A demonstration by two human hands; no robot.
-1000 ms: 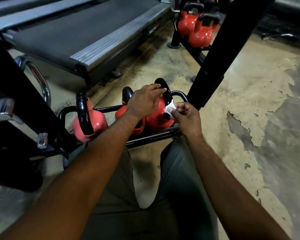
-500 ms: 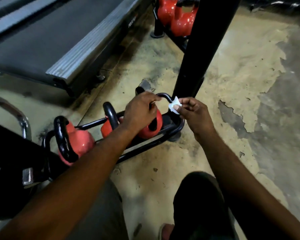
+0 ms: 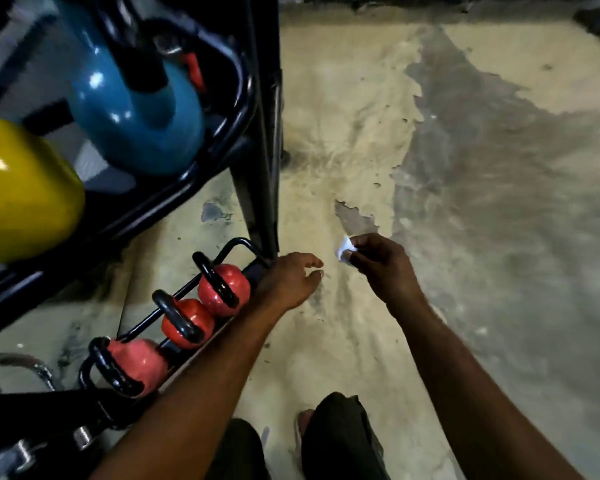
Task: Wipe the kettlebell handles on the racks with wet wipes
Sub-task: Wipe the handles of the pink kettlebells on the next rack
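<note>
Three red kettlebells with black handles sit in a row on the low black rack (image 3: 238, 244): one at the right end (image 3: 224, 289), a middle one (image 3: 187, 322) and a left one (image 3: 136, 363). My left hand (image 3: 291, 280) hovers just right of the rack's end, fingers apart, holding nothing. My right hand (image 3: 378, 263) is over the bare floor, pinching a small white wet wipe (image 3: 344, 249). On the upper shelf, close to the camera, stand a blue kettlebell (image 3: 136, 109) and a yellow kettlebell (image 3: 21, 188).
A black upright post (image 3: 262, 133) of the rack rises beside the low shelf. The floor (image 3: 465, 202) to the right is worn concrete with peeled paint. Chrome bar ends (image 3: 14, 452) show at the bottom left. My legs are at the bottom.
Both hands have left the right red kettlebell's handle. The view has risen and swung right, bringing the upper shelf's blue and yellow kettlebells into view. The wipe stays in my right hand.
</note>
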